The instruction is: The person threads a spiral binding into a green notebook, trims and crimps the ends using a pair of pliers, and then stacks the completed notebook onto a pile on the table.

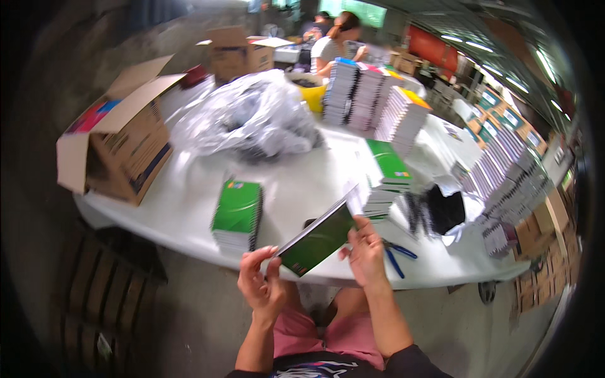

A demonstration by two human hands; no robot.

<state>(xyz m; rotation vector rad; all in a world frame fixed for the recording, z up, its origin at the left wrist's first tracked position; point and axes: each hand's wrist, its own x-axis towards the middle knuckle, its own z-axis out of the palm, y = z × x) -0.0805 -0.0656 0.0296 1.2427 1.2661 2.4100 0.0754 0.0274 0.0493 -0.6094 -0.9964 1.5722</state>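
Held up over the table's near edge is a green-covered notebook [318, 244], tilted, its pale pages showing along the upper side. My left hand [259, 277] pinches its lower left corner between thumb and fingers. The right end is gripped by my right hand [365, 253]. Whether a spiral is in this notebook's edge I cannot tell. To the left stands a short stack of green spiral notebooks [238, 206]. Beyond my right hand rises a taller pile of green notebooks [389, 162]. Blue-handled pliers [398, 255] lie beside my right hand, near black binding coils [413, 213].
An open cardboard box [129, 148] sits on the white table [183, 214] at left, beside a big clear plastic bag [252, 116]. Tall notebook stacks [368, 94] and a yellow tub [312, 96] stand farther back. More notebook piles [510, 170] fill the right. Two people work beyond.
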